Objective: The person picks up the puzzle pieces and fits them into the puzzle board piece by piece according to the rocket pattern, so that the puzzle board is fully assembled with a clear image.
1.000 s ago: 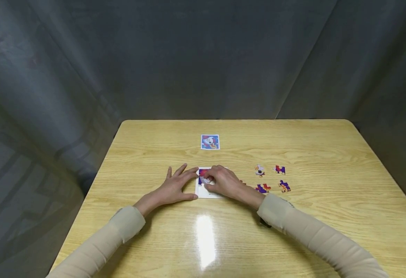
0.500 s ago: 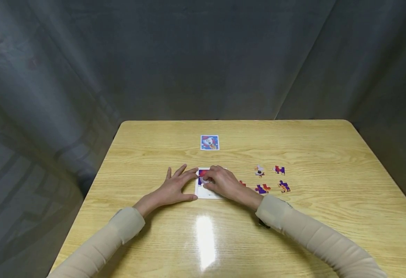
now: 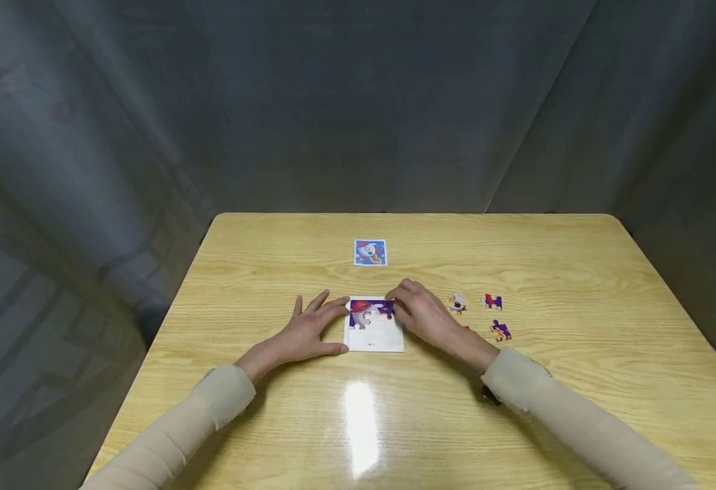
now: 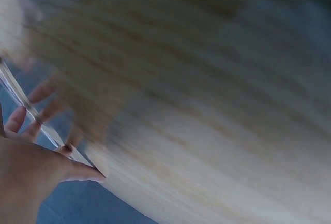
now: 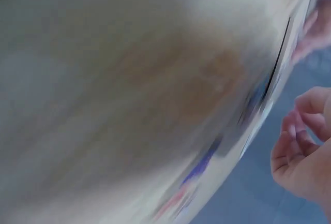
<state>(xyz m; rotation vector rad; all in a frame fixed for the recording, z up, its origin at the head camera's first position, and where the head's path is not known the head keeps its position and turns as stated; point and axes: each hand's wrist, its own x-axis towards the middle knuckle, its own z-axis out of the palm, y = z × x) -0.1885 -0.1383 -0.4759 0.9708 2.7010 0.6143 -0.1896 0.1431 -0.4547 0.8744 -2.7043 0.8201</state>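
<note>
A white square puzzle board (image 3: 375,337) lies flat on the table, with joined purple, red and white jigsaw pieces (image 3: 363,309) across its upper part. My left hand (image 3: 305,333) rests at the board's left side, fingers spread; fingertips and thumb touch its edge. My right hand (image 3: 428,316) is over the board's upper right corner, its fingers bent and thumb apart from the index finger. No piece shows between them in the right wrist view. The hand and forearm hide part of the loose pieces.
To the right lie a white jigsaw piece (image 3: 458,303), a red and purple piece (image 3: 493,301) and a purple and orange piece (image 3: 501,331). Behind the board lies a picture card (image 3: 370,252) of a rocket. Dark curtains (image 3: 358,109) surround the wooden table (image 3: 284,422).
My right hand has moved right from the board's middle to its upper right corner, uncovering the joined pieces. It now covers some loose pieces. The left hand has stayed still.
</note>
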